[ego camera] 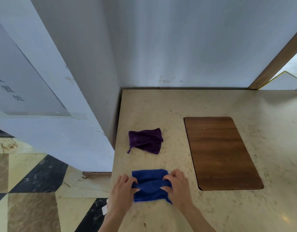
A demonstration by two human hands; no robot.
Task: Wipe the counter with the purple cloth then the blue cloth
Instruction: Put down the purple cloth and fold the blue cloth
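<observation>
A blue cloth (150, 185) lies folded near the front left of the beige stone counter (178, 104). My left hand (122, 190) pinches its left edge and my right hand (178, 186) pinches its right edge, with a fold raised between them. A purple cloth (146, 140) lies crumpled farther back on the counter, apart from both hands, with a small loop at its lower left corner.
A brown wooden panel (219, 151) is set into the counter to the right of the cloths. A grey wall (178, 47) closes the back. The counter's left edge drops to a patterned tile floor (35, 190). A white signboard (27, 72) leans at left.
</observation>
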